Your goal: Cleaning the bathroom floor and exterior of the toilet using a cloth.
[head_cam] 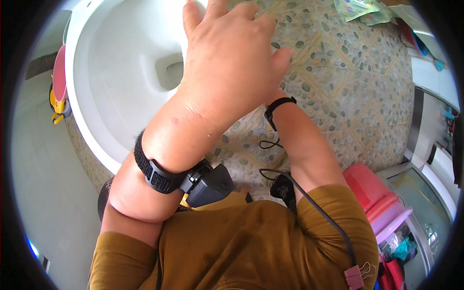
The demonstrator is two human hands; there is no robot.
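My left hand (228,54) is back up at the top centre, over the right side of a large white basin (119,72) with a dark recess in its bottom. Its fingers point to the top edge and the thumb sticks out right; the fingertips are partly cut off, so any hold is hidden. A black strap with a black device (210,185) sits on the left forearm. My right hand (273,95) is almost wholly hidden behind the left one; its wrist bears a black band (282,105).
The floor (348,98) is pebble-patterned tile. Red and pink plastic containers (366,188) stand at the lower right beside a glass-topped frame (424,203). A black cable (322,210) runs along my right arm to a pink clip. Patterned bags (362,11) lie at the upper right; pink and yellow things stand left of the basin.
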